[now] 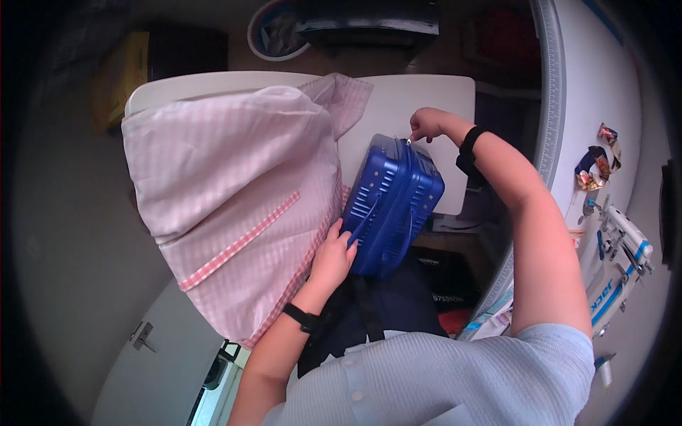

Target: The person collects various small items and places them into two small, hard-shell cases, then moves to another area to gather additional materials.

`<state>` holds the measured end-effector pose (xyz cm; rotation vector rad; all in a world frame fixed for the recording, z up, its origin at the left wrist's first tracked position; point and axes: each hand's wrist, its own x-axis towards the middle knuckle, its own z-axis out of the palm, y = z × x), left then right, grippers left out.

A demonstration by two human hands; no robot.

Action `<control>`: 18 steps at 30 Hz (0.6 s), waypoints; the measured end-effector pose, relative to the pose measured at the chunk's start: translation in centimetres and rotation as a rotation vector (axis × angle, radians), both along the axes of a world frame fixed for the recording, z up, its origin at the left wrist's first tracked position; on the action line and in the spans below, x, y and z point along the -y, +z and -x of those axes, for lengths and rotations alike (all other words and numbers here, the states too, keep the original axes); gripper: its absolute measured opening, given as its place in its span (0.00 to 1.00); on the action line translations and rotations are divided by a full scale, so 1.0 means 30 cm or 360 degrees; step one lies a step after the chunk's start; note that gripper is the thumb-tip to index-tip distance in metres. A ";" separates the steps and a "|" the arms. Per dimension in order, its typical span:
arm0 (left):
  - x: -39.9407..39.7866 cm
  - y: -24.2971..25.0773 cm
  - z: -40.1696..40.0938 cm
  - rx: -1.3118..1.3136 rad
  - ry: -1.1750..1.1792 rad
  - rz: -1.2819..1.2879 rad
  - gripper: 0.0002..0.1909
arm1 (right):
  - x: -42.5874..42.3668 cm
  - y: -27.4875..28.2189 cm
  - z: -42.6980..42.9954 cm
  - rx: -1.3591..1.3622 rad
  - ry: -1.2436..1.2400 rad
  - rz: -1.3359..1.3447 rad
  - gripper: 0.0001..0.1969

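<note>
A small blue hard-shell case (373, 213) with ribbed sides and two carry handles rests on its side at the near edge of a white table (426, 96). My left hand (335, 254) grips the case at the lower end of its left handle (367, 218). At the case's far corner, my right hand (426, 125) pinches the metal zipper pull (409, 141). The zipper seam runs between the two handles; whether it is closed all along cannot be told. Left of the case, a pink-and-white checked cloth (240, 160) covers much of the table, close beside my left hand.
On the right stands a work surface with a ruler strip (551, 69) along its edge. It carries a Jack sewing machine (620, 266) and crumpled wrappers (597, 165). Beyond the table are a round bin (256, 45) and a dark box-like object (367, 26). A dark box (447, 287) sits below right.
</note>
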<state>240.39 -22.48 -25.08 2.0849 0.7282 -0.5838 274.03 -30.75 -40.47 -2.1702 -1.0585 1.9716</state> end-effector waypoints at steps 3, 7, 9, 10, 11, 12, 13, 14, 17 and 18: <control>-0.012 0.030 -0.002 -0.0003 0.0006 0.0017 0.10 | -0.034 -0.030 -0.016 0.0059 0.0249 -0.0092 0.13; -0.028 0.020 0.014 -0.0087 0.0159 0.0155 0.11 | 0.032 -0.205 0.044 0.0513 0.0470 -0.0174 0.13; -0.026 0.017 0.013 0.0007 0.0237 0.0197 0.08 | 0.062 -0.223 0.083 0.0514 0.0344 -0.0114 0.13; -0.015 0.010 0.021 -0.0006 0.0188 0.0178 0.09 | 0.062 -0.220 0.107 0.0596 0.0277 -0.0146 0.12; -0.011 0.008 0.025 -0.0018 0.0188 0.0172 0.09 | 0.047 -0.223 0.124 0.0584 0.0276 -0.0151 0.12; -0.007 0.007 0.014 -0.0068 0.0309 0.0219 0.10 | 0.040 -0.213 0.116 0.0615 0.0223 -0.0158 0.11; 0.000 0.007 0.004 -0.0117 0.0425 0.0267 0.10 | 0.047 -0.200 0.105 0.0647 0.0167 -0.0163 0.11; 0.006 -0.001 0.014 -0.0110 0.0429 0.0247 0.11 | 0.075 -0.216 0.122 0.0662 0.0110 -0.0216 0.11; 0.013 0.013 -0.005 -0.0066 0.0501 0.0350 0.12 | 0.172 -0.222 0.105 0.0445 -0.0334 -0.0046 0.13; 0.014 0.018 -0.011 -0.0049 0.0479 0.0340 0.12 | 0.191 -0.188 0.071 0.0166 -0.0702 -0.0049 0.14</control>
